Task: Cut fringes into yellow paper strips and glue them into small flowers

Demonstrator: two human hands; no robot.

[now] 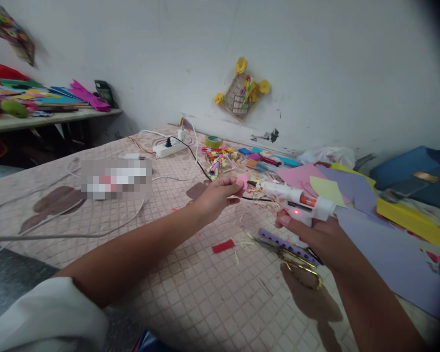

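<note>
Between the thumb and fingers of my left hand (222, 193) is a small pink paper piece (243, 181) with a rounded edge. My right hand (317, 234) is wrapped round the handle of a white hot glue gun (288, 193), whose red light is lit. The gun's dark nozzle points left and is right at the pink paper; whether they touch I cannot tell. Below the gun lie gold-handled scissors (304, 274) and a purple strip with dark dots (278, 242). A red paper scrap (223, 246) rests on the tablecloth nearby.
Paper shreds (220, 159) and a green tape roll (213, 141) lie behind my hands. A white power strip (168, 146) has cords trailing across the table. Purple sheets (381, 259), a yellow piece (414, 225) and a blue bag (414, 171) are at the right.
</note>
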